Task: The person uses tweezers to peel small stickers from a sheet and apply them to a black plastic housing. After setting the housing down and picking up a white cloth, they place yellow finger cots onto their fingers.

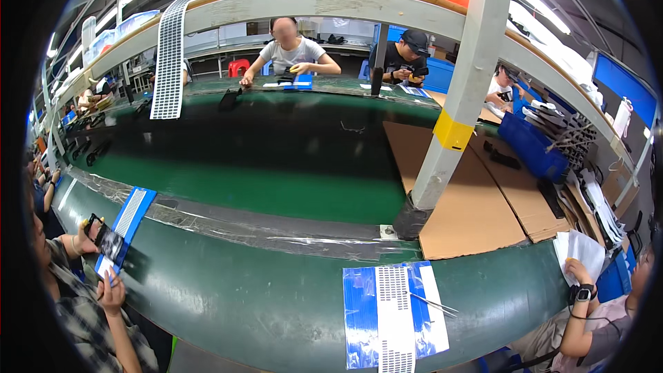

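Note:
Neither of my hands shows in the head view. In front of me on the green worktable [262,297] lies a blue board [359,318] under a white strip of small black stickers [394,290]; part of the strip is bare white. A pair of metal tweezers [434,304] rests across the board's right part, its tips apart. Nobody's hand touches the board or the tweezers.
A white post [456,110] with a yellow band stands beyond the board, beside flat cardboard [463,214]. A dark green belt [276,166] runs behind. Co-workers sit left, right and across; the left one holds a black part [110,243]. A sticker strip [168,62] hangs overhead.

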### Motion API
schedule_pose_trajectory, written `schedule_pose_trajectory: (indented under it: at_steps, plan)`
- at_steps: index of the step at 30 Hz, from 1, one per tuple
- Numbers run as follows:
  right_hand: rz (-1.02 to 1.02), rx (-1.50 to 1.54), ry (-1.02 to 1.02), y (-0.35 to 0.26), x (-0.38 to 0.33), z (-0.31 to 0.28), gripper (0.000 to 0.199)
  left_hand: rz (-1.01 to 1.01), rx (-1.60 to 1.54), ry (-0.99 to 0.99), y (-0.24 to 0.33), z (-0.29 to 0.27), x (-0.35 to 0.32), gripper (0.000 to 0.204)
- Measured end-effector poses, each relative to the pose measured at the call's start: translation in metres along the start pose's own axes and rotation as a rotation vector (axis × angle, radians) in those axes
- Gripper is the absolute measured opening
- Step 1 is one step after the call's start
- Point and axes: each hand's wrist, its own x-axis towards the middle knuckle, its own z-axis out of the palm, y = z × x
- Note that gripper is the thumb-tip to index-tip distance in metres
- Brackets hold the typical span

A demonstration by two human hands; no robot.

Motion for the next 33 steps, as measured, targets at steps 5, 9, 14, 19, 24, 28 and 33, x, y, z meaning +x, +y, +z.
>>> schedule_pose_trajectory:
  at_steps: [5,9,14,19,24,28,33]
  plan:
    - [-0.107,-0.078,-0.111,0.002,-0.006,0.003,0.029,0.289,0.132,0.169,-0.003,0.003,0.005,0.029]
    - [-0.183,-0.142,-0.154,-0.001,-0.02,-0.014,0.027,0.048,0.193,0.194,-0.031,0.03,0.029,0.015]
    - [-0.302,-0.177,-0.127,-0.034,-0.03,-0.064,0.024,0.462,0.159,0.405,-0.023,0.005,0.013,0.024]
    - [-0.411,-0.194,-0.194,-0.064,-0.07,-0.07,0.022,0.583,-0.107,0.159,0.004,-0.063,0.029,0.027]
    - [-0.41,-0.109,-0.299,-0.159,-0.146,-0.096,0.019,0.596,-0.424,-0.238,0.039,-0.167,0.044,0.031]
    - [-0.965,0.29,0.44,-0.23,-0.126,-0.138,0.008,0.514,-0.682,-0.579,0.065,-0.226,0.044,0.035]
    - [-1.11,-0.146,0.487,-0.302,-0.058,-0.13,0.026,0.427,-0.933,0.622,0.064,-0.226,0.03,0.031]
